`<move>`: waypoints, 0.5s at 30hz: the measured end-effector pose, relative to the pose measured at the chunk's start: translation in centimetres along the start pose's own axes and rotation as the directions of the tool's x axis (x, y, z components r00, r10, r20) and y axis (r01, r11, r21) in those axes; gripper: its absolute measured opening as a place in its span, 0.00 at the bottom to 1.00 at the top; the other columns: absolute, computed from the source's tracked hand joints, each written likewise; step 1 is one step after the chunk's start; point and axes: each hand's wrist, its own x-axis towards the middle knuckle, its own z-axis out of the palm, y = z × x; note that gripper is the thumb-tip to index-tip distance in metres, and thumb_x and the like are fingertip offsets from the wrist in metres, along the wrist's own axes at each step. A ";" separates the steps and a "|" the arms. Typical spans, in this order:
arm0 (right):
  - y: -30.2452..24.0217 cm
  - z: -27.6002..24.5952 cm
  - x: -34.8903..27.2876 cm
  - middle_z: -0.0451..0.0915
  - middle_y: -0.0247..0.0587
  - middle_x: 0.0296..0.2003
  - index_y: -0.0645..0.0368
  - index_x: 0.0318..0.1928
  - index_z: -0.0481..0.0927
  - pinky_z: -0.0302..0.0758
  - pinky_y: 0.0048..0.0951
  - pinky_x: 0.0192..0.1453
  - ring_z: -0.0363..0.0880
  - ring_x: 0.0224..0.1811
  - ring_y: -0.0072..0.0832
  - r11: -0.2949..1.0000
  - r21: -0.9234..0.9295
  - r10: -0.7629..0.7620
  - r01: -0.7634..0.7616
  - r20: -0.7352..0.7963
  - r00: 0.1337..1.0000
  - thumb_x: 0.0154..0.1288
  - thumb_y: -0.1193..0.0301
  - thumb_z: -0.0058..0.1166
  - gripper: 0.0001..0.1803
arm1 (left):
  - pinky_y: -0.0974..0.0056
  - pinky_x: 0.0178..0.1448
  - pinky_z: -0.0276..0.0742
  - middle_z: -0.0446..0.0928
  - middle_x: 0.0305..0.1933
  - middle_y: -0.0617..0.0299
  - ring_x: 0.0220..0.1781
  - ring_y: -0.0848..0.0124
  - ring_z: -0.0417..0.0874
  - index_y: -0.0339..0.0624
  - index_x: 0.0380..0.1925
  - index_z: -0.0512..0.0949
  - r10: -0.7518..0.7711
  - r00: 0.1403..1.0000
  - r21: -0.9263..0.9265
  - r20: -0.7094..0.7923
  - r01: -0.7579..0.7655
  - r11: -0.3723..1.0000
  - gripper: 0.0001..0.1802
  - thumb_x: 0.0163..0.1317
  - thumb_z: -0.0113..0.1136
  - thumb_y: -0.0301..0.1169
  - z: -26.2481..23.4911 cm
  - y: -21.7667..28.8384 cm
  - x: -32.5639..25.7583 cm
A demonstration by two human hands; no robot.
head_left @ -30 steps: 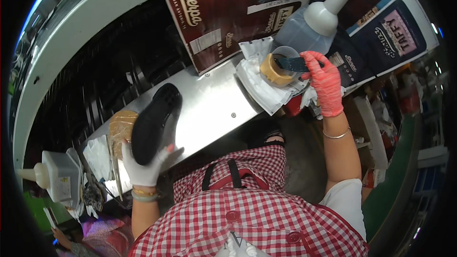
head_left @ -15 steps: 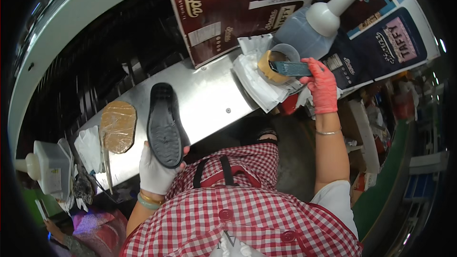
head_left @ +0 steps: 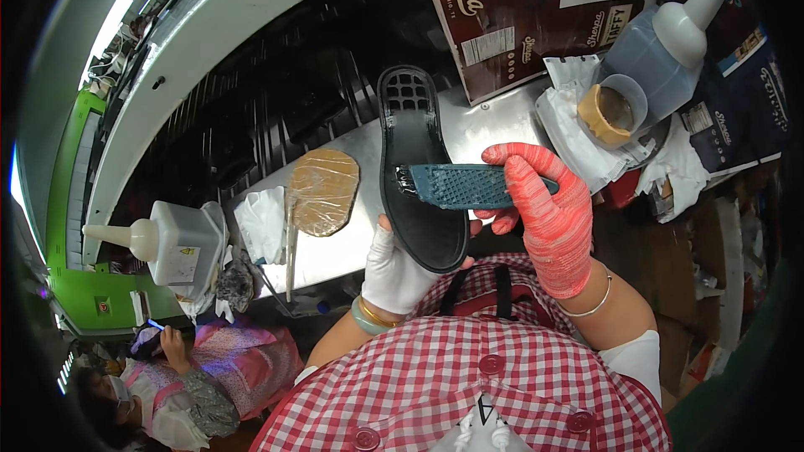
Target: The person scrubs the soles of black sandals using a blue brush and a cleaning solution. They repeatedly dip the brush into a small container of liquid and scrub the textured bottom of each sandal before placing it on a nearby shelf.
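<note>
My left hand (head_left: 394, 274), in a white glove, grips a black shoe sole (head_left: 427, 240) at its heel end. The sole's recessed, rimmed face is up, with a grid of hollows at the far end. My right hand (head_left: 548, 222), in a coral knit glove, is closed on a flat blue-green brush (head_left: 469, 187) with a textured handle. The brush lies across the middle of the sole, and its dark tip touches the recess, where a wet shine shows. Right of the sole, a small clear cup (head_left: 615, 113) with a tan rim holds some liquid.
A squeeze bottle (head_left: 649, 59) stands behind the cup, before printed cartons (head_left: 511, 21). Left of the sole, a wrapped brown oval pad (head_left: 324, 192) lies on the metal bench (head_left: 490, 125). Another bottle (head_left: 180, 243) stands farther left; a co-worker (head_left: 197, 377) is at lower left.
My right hand has brought the brush from the cup left onto the sole. The sole has been turned over, from its treaded face to its recessed face. The view has shifted left.
</note>
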 end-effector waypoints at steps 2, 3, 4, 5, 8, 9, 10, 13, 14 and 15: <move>0.2 0.0 -0.1 0.80 0.36 0.36 0.63 0.47 0.76 0.73 0.15 0.27 0.81 0.29 0.21 1.000 0.005 -0.001 0.001 0.019 1.000 0.69 0.66 0.48 0.14 | 0.40 0.54 0.76 0.59 0.66 0.46 0.65 0.45 0.65 0.46 0.66 0.53 0.023 1.000 0.008 -0.005 -0.023 1.000 0.40 0.60 0.50 0.56 0.3 -0.3 -0.1; 0.3 0.1 -0.1 0.80 0.36 0.36 0.63 0.47 0.76 0.73 0.15 0.27 0.81 0.29 0.21 1.000 -0.005 0.000 0.000 0.019 1.000 0.69 0.66 0.48 0.14 | 0.40 0.55 0.76 0.59 0.66 0.46 0.65 0.46 0.64 0.46 0.66 0.54 0.034 0.999 0.011 -0.007 -0.034 0.999 0.40 0.60 0.50 0.56 0.4 -0.3 -0.2; 0.3 0.2 -0.1 0.80 0.36 0.37 0.63 0.47 0.76 0.73 0.15 0.27 0.81 0.29 0.21 1.000 -0.018 -0.001 0.001 0.019 1.000 0.69 0.66 0.48 0.14 | 0.39 0.57 0.73 0.60 0.66 0.48 0.65 0.49 0.65 0.46 0.66 0.54 0.020 1.000 0.015 0.010 -0.020 1.000 0.41 0.59 0.51 0.56 0.6 -0.3 -0.2; 0.2 0.2 -0.1 0.80 0.37 0.37 0.63 0.46 0.77 0.73 0.15 0.27 0.81 0.30 0.21 0.999 -0.032 -0.002 0.002 0.018 1.000 0.69 0.66 0.48 0.14 | 0.40 0.57 0.73 0.60 0.66 0.49 0.65 0.50 0.65 0.46 0.66 0.54 0.020 1.000 0.041 -0.015 -0.019 0.999 0.41 0.59 0.51 0.56 0.6 -0.4 -0.3; 0.4 0.3 -0.1 0.80 0.36 0.35 0.63 0.45 0.78 0.73 0.15 0.27 0.81 0.29 0.20 0.998 -0.048 -0.029 0.030 0.003 1.000 0.69 0.67 0.48 0.13 | 0.41 0.57 0.73 0.60 0.66 0.51 0.65 0.52 0.66 0.47 0.66 0.54 0.005 0.996 0.119 -0.092 0.006 0.993 0.42 0.58 0.52 0.57 0.8 -0.5 -0.3; 0.5 0.4 -0.1 0.80 0.36 0.34 0.63 0.45 0.78 0.74 0.15 0.27 0.81 0.28 0.20 0.998 -0.054 -0.035 0.035 -0.005 0.999 0.68 0.67 0.49 0.13 | 0.42 0.54 0.76 0.60 0.65 0.51 0.64 0.52 0.66 0.47 0.66 0.54 0.015 0.993 0.143 -0.114 0.001 0.990 0.43 0.57 0.53 0.57 1.1 -0.6 -0.3; 0.7 0.4 0.0 0.80 0.36 0.34 0.63 0.45 0.78 0.74 0.15 0.27 0.80 0.28 0.20 0.997 -0.054 -0.059 0.058 -0.017 0.998 0.68 0.68 0.49 0.12 | 0.42 0.50 0.79 0.61 0.65 0.51 0.63 0.51 0.67 0.47 0.66 0.54 0.025 0.991 0.171 -0.135 -0.002 0.985 0.43 0.56 0.54 0.58 1.4 -0.8 -0.1; 0.9 0.5 0.4 0.80 0.36 0.33 0.64 0.44 0.78 0.74 0.15 0.26 0.80 0.27 0.19 0.990 -0.072 -0.126 0.122 -0.042 0.991 0.67 0.68 0.50 0.12 | 0.44 0.54 0.76 0.60 0.65 0.51 0.65 0.50 0.65 0.46 0.66 0.53 -0.010 0.996 0.222 -0.084 0.029 0.975 0.46 0.55 0.55 0.59 0.6 -0.6 -0.2; 0.7 0.4 0.6 0.80 0.36 0.32 0.64 0.44 0.78 0.74 0.15 0.26 0.80 0.27 0.19 0.986 -0.088 -0.143 0.139 -0.042 0.989 0.67 0.69 0.50 0.12 | 0.44 0.58 0.73 0.60 0.66 0.51 0.66 0.49 0.63 0.46 0.67 0.52 -0.035 0.998 0.234 -0.048 0.045 0.971 0.46 0.55 0.55 0.59 0.3 -0.4 -0.3; 0.5 0.3 0.8 0.80 0.37 0.32 0.64 0.44 0.78 0.74 0.15 0.26 0.80 0.27 0.18 0.982 -0.105 -0.160 0.155 -0.043 0.986 0.67 0.69 0.50 0.12 | 0.44 0.58 0.73 0.60 0.66 0.52 0.66 0.49 0.63 0.46 0.67 0.52 -0.042 0.998 0.259 -0.050 0.054 0.964 0.47 0.54 0.56 0.59 0.2 -0.4 -0.5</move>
